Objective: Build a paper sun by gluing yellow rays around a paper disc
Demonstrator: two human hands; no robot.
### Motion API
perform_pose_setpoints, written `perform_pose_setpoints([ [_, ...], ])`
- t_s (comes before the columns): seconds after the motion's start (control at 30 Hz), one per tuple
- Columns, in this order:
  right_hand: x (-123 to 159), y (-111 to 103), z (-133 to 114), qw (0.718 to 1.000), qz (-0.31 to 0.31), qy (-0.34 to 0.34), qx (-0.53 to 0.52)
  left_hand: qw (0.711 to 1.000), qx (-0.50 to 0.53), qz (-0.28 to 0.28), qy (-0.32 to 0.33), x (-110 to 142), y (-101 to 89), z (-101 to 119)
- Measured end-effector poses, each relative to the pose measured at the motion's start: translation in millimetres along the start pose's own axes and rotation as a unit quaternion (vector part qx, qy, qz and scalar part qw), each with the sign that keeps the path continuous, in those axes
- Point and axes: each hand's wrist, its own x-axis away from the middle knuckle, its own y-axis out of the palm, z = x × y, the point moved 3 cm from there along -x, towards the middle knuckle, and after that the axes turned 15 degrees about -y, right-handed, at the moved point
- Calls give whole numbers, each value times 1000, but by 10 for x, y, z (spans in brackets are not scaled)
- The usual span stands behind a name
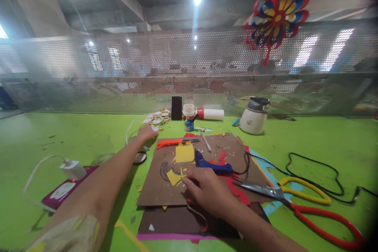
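My left hand (147, 134) reaches to the back, its fingers curled at a small white round piece (155, 129). It is beside a cluster of white and yellow round pieces (156, 117). Over the brown cardboard (153, 193), my right hand (205, 189) has its thumb and fingertips together; whatever they hold is too small to make out. Close to those fingertips lie yellow paper scraps (173, 177). A thin pale strip (197, 213) curves below this hand. Just behind it rests a blue glue gun (214, 165), and a yellow paper square (184, 153) lies farther back.
Large scissors (274, 193) with yellow and red handles lie open at right, near a black cord (325, 167). An orange cutter knife (171, 143) sits on the cardboard. Behind stand a blue jar (189, 126), a phone (176, 108) and a white jug (253, 120). A power bank (63, 193) lies left.
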Motion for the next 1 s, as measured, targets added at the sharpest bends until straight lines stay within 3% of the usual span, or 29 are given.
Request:
perform_pose_setpoints([
  [0.23, 3, -6, -19, 1000, 6, -10, -5, 999, -21, 30, 34, 110, 26, 49],
  [0.4, -4, -27, 19, 997, 55, -31, -33, 998, 8, 28, 51, 319, -122, 152],
  [0.5, -28, -73, 97, 985, 110, 0, -130, 995, 33, 15, 97, 682, -268, 240],
  [0.6, -55, -142, 193, 946, 177, 61, -265, 983, 61, -21, 174, 1260, -369, 286],
  [0.77, -86, -247, 297, 891, 253, 128, -355, 943, 134, -130, 276, 2131, -373, 261],
  [0.9, -84, -257, 273, 849, 265, 166, -425, 933, 129, -141, 305, 2393, -322, 243],
  [1.0, -77, -237, 234, 830, 261, 172, -463, 917, 108, -123, 365, 2484, -301, 248],
])
